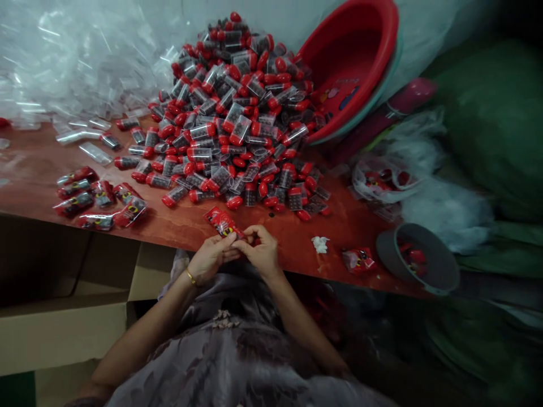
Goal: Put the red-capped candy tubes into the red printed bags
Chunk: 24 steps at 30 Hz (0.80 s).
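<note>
Both of my hands meet at the table's front edge around a small red printed packet (221,221). My left hand (213,255), with a gold bracelet at the wrist, pinches its lower end. The fingers of my right hand (262,251) are bent together at the packet's lower right corner. Beyond them rises a large pile of clear tubes with red caps (237,130). Several filled red packets (102,195) lie on the left of the table. A small white clump (320,244) and one more wrapped packet (358,260) lie on the right.
Clear plastic sleeves (85,62) are heaped at the back left. A red basin (377,51) leans behind the pile. A grey bowl (390,254) holding red pieces and a plastic bag (360,183) stand right. An open cardboard box (63,328) is below the table's left edge.
</note>
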### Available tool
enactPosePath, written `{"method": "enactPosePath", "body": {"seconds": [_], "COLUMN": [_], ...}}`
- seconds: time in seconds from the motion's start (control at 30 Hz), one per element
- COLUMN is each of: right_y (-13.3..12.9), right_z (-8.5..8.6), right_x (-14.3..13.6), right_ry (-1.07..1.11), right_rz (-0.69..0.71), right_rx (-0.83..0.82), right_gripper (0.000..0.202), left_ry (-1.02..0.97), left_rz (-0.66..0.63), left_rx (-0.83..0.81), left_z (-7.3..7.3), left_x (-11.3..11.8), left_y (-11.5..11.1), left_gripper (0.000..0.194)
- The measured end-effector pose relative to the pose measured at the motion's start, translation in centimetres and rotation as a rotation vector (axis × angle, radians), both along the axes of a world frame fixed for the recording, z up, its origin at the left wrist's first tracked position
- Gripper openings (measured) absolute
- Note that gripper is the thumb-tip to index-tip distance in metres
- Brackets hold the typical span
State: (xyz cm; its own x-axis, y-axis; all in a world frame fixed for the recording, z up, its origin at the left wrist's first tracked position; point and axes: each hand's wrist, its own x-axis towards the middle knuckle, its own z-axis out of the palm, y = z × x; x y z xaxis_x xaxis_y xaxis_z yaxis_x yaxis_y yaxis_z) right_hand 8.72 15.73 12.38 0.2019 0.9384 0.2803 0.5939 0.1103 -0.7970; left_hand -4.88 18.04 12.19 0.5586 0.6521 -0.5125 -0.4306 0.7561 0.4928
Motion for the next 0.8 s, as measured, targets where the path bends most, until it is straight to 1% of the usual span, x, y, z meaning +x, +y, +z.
{"method": "enactPosePath", "body": {"seconds": [0.03,0.07,0.13,0.2,0.23,0.27,0.3,0.33,0.37,0.4,0.43,0.47,0.53,0.57,0.6,0.63,0.67,0.73,0.8], "right_y": [0.2,0.4,0.6,0.6,0.6,0.5,0.5,0.4,0.5,0.5,0.6,0.7,1.0,1.0,0.9,0.6,0.3,-0.6,-1.3], "right_z": [0.0,0.0,-0.1,-0.1,0.0,0.0,0.2,0.3,0.5,0.7,0.9,1.0,1.0,0.9,0.8,0.7,0.6,0.3,0.1], "right_x": [-0.1,-0.1,0.4,1.9,3.0,4.3,5.8,7.4,8.9,10.3,11.6,12.6,13.5,13.5,13.2,12.6,11.8,10.0,8.1], "right_ry": [-0.082,-0.154,-0.26,-0.345,-0.398,-0.464,-0.54,-0.622,-0.703,-0.777,-0.842,-0.894,-0.963,-0.985,-1.001,-1.015,-1.027,-1.042,-1.026], "right_rz": [0.042,0.07,0.067,-0.02,-0.078,-0.14,-0.202,-0.265,-0.329,-0.387,-0.432,-0.455,-0.446,-0.419,-0.389,-0.362,-0.338,-0.298,-0.276], "right_rx": [0.02,0.04,0.074,0.082,0.075,0.061,0.039,0.005,-0.035,-0.085,-0.142,-0.195,-0.269,-0.28,-0.277,-0.264,-0.245,-0.205,-0.16], "right_gripper": [0.027,0.026,0.023,0.022,0.022,0.023,0.023,0.024,0.026,0.031,0.037,0.042,0.044,0.042,0.041,0.04,0.039,0.038,0.036], "left_ry": [0.013,0.032,0.091,0.167,0.18,0.18,0.169,0.169,0.192,0.246,0.338,0.459,0.764,0.916,1.054,1.168,1.258,1.368,1.409], "left_rz": [0.029,0.088,0.283,0.52,0.609,0.664,0.681,0.671,0.644,0.613,0.578,0.538,0.402,0.314,0.222,0.132,0.055,-0.055,-0.099], "left_rx": [-0.019,-0.042,-0.104,-0.159,-0.169,-0.175,-0.164,-0.15,-0.119,-0.055,0.044,0.19,0.599,0.785,0.933,1.039,1.106,1.166,1.19], "left_z": [-0.1,-0.1,-0.1,0.0,0.1,0.1,0.1,0.1,0.0,-0.1,-0.3,-0.6,-1.4,-1.8,-2.1,-2.5,-2.7,-3.1,-3.4], "left_x": [-0.9,-2.0,-4.7,-7.6,-8.9,-9.9,-10.6,-10.8,-10.6,-10.0,-9.1,-7.9,-5.3,-4.2,-3.3,-2.6,-2.2,-1.9,-2.1], "left_y": [0.4,0.9,2.4,4.0,4.7,5.3,5.7,5.9,5.8,5.5,5.1,4.6,3.7,3.4,3.2,3.2,3.3,3.5,3.7], "left_gripper": [0.034,0.029,0.019,0.024,0.028,0.035,0.041,0.044,0.043,0.037,0.03,0.027,0.036,0.038,0.037,0.034,0.031,0.026,0.023]}}
